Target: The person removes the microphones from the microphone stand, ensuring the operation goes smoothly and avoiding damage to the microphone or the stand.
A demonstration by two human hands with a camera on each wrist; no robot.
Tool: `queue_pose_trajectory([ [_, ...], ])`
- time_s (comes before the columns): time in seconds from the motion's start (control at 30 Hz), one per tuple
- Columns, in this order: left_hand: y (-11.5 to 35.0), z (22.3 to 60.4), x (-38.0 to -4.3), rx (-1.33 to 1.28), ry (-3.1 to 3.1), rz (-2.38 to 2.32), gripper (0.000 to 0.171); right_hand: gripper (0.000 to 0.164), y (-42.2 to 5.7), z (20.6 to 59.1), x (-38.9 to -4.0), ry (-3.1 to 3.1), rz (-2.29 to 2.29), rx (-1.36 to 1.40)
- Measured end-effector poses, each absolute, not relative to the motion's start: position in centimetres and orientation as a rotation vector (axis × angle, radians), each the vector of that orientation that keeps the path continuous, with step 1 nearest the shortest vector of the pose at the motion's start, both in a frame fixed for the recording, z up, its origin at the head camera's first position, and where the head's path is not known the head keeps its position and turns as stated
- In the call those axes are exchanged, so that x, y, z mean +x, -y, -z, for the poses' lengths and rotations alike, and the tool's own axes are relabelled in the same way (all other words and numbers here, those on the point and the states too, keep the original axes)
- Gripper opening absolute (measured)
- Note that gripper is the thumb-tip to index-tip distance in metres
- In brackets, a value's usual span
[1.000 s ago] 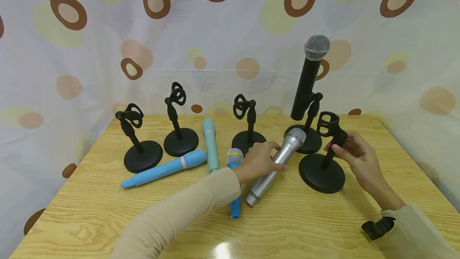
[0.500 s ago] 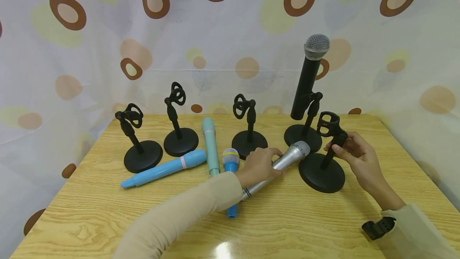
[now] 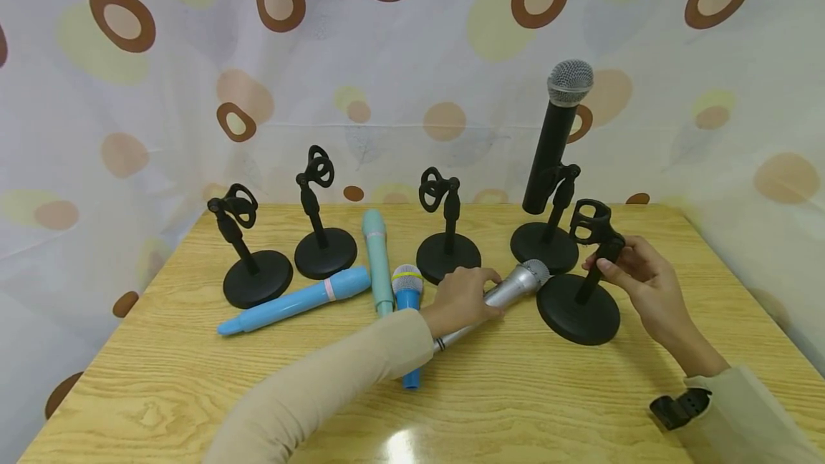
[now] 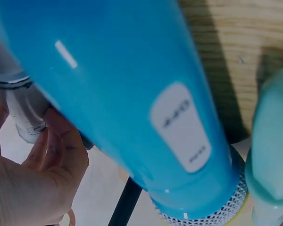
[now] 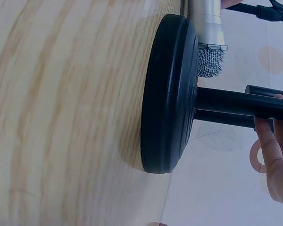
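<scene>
My left hand (image 3: 460, 301) grips the middle of a silver microphone (image 3: 512, 286), thumb and fingers around its body. Its mesh head points to the right, close to the round base of the nearest black microphone stand (image 3: 578, 310). That stand's post is pinched between thumb and fingers of my right hand (image 3: 647, 292), just under the clip, which holds nothing. Partly covered by my left sleeve, a blue microphone (image 3: 407, 298) with a yellow band lies beside the silver one; it fills much of the left wrist view, with a label on its body.
A black microphone (image 3: 549, 152) leans upright in the stand behind. Several more black stands, such as the middle one (image 3: 449, 256), line the back with bare clips. A light-blue microphone (image 3: 293, 301) and a mint-green microphone (image 3: 379, 256) lie on the wooden table (image 3: 161, 392).
The silver microphone has swung flatter in my left hand, its head dropping nearer the right stand's base. The yellow-banded blue microphone has shifted slightly left. My right hand stays put.
</scene>
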State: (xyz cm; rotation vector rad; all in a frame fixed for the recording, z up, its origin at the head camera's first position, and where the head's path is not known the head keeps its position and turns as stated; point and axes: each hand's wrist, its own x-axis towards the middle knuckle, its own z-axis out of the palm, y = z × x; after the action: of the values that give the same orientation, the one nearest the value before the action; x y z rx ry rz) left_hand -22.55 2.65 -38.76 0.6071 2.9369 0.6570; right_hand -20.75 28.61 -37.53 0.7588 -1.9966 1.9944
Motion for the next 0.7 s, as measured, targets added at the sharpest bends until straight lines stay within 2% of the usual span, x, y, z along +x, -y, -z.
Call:
queue_pose_trajectory([
  [0.7, -2.26, 38.69, -22.72, 0.622, -2.866, -0.687, 0.051, 0.029, -29.35, 37.31, -21.35, 2.03, -1.983, 0.875],
])
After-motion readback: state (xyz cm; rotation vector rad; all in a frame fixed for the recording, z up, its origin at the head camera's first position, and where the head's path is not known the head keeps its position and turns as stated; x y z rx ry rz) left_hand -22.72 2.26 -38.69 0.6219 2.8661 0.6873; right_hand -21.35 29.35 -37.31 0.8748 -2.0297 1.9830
